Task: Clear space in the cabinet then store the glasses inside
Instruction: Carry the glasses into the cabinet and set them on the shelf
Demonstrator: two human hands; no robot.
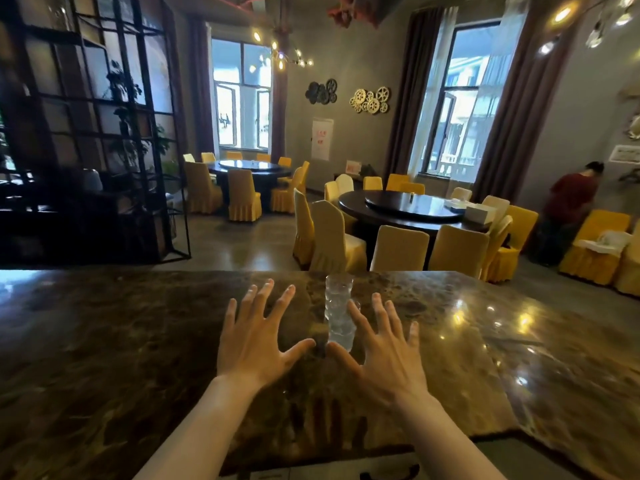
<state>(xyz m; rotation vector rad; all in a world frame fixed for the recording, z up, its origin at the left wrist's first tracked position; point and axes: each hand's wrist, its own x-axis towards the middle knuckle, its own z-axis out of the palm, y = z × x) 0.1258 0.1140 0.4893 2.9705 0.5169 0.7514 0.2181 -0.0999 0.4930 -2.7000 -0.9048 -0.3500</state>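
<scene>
You find no legible text. The white notice [322, 138] on the far wall, centre of the frame, carries red characters, but they are too blurred to read.

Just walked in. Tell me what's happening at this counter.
A person stands at a dark marble counter with both hands spread open above it. The left hand and right hand flank a stack of clear glasses standing upright on the counter. Neither hand has a grip on the stack yet; the right hand's fingers are closest to it. No cabinet interior is in view, so nothing appears stored so far.
</scene>
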